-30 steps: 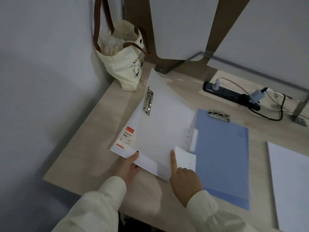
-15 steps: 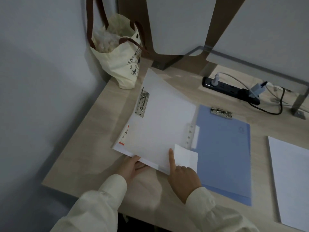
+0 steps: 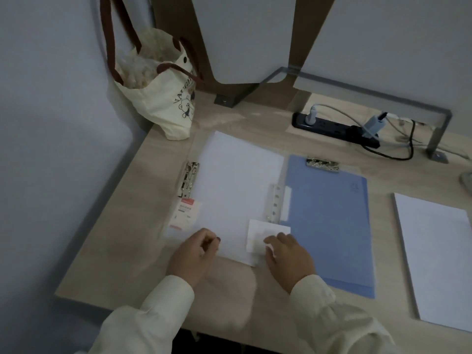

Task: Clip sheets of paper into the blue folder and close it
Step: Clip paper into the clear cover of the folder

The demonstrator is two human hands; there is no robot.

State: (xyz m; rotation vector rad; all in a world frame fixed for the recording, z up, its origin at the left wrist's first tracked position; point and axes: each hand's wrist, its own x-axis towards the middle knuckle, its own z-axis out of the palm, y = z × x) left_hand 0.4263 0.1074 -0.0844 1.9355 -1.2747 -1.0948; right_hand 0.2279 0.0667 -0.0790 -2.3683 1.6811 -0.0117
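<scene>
The blue folder point(image 3: 329, 226) lies open on the desk, its blue half on the right with a metal clip point(image 3: 323, 164) at its top edge. The left half lies flat and carries white sheets of paper point(image 3: 237, 185), with a second metal clip point(image 3: 188, 180) along their left side. My left hand point(image 3: 194, 254) rests loosely curled on the near edge of the sheets; nothing shows in its grasp. Fingers of my right hand point(image 3: 288, 254) lie flat on a small white slip point(image 3: 258, 233) by the folder's spine point(image 3: 275, 203).
A stack of white paper point(image 3: 436, 256) lies at the right of the wooden desk point(image 3: 122, 241). A cream tote bag point(image 3: 163, 98) stands in the back left corner against the wall. A black power strip point(image 3: 332, 127) with plugs and cables sits at the back.
The left half with the sheets has dropped from tilted to flat. My left hand came out from under its edge and curled. My right index finger no longer points; the fingers lie flat.
</scene>
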